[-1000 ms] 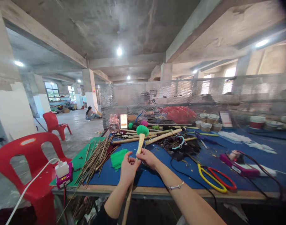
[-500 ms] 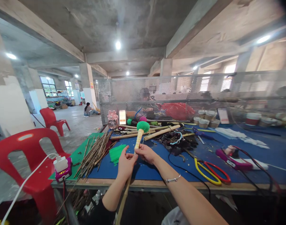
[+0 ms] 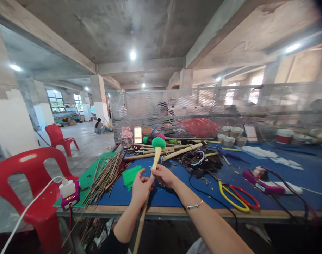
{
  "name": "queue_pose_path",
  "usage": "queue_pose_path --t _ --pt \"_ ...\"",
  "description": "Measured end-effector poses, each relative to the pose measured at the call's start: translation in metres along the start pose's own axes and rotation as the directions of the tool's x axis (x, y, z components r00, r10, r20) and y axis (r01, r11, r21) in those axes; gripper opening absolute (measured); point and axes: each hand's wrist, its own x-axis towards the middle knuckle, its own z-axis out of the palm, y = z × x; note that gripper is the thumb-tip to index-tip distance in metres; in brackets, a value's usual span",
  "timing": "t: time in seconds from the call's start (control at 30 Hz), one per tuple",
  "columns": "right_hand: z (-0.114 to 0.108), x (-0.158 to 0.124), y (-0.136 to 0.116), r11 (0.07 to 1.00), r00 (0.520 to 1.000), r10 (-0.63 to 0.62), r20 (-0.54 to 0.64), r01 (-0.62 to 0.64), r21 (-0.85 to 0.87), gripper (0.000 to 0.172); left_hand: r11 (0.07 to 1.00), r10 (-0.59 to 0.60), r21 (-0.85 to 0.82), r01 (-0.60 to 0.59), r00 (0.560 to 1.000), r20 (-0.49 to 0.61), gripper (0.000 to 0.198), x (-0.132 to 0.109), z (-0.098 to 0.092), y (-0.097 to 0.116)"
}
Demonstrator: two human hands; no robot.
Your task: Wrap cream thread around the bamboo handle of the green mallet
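A bamboo-like stick [image 3: 140,225] slants up from the lower middle, topped by a round green head [image 3: 159,143]. Below that head, a pale yellow wrapping [image 3: 156,157] covers the neck. My left hand [image 3: 141,187] pinches the stick between thumb and fingers just under the wrapping, its other fingers loosely curled. Close beside it, my right hand [image 3: 163,175] grips the lower end of the wrapping, thumb on the near side. A thin pale thread hangs near the right fingers. A piece of green cloth [image 3: 131,175] lies left of my hands.
Thin twigs [image 3: 105,174] are heaped on the left. Bamboo poles [image 3: 183,151] and dark scraps [image 3: 192,164] lie behind my hands. Yellow-and-red-handled scissors [image 3: 233,197] rest at the right, near a purple power strip [image 3: 266,184]. A mesh partition [image 3: 140,102] stands behind; a red chair [image 3: 42,165] is left.
The view has shifted slightly. The green head has moved a little to the left, while both hands keep nearly the same hold on the stick.
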Motion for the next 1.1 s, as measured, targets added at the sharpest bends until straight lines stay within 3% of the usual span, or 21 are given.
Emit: queue_pose_path --t 0.17,0.37,0.5,0.6,0.8,1.0,1.1 --pt "0.002 -0.002 -0.001 0.999 0.999 0.025 0.024 -0.024 -0.027 0.038 0.995 -0.099 0.017 0.098 0.993 0.057 0.062 -0.002 0.0 0.004" --pt "-0.003 0.003 0.006 0.998 1.0 -0.011 -0.012 0.01 -0.06 0.039 0.992 0.084 0.095 -0.082 0.996 -0.016 0.075 0.0 0.0 -0.003" --pt "-0.005 0.002 0.007 0.999 0.996 0.015 0.084 -0.017 0.029 0.036 0.999 -0.032 0.008 0.032 0.999 0.036 0.083 -0.002 -0.002 0.002" --pt "-0.005 0.002 0.009 0.999 0.996 0.011 0.092 -0.013 0.031 0.035 0.995 -0.096 0.014 0.096 0.993 0.063 0.076 -0.003 -0.001 0.005" --pt "-0.003 0.002 0.008 1.0 0.999 0.001 0.043 -0.001 0.0 0.039 0.991 0.094 0.098 -0.091 0.995 -0.026 0.078 -0.001 -0.002 -0.003" --pt "-0.002 0.001 0.006 0.999 0.996 0.027 0.079 -0.03 0.031 0.039 0.997 -0.08 0.012 0.079 0.995 0.056 0.076 -0.001 -0.004 -0.001" --pt "-0.003 0.004 0.008 1.0 1.0 0.01 0.024 -0.01 0.001 0.037 0.998 -0.015 0.057 0.013 0.999 0.03 0.073 0.001 -0.002 -0.004"
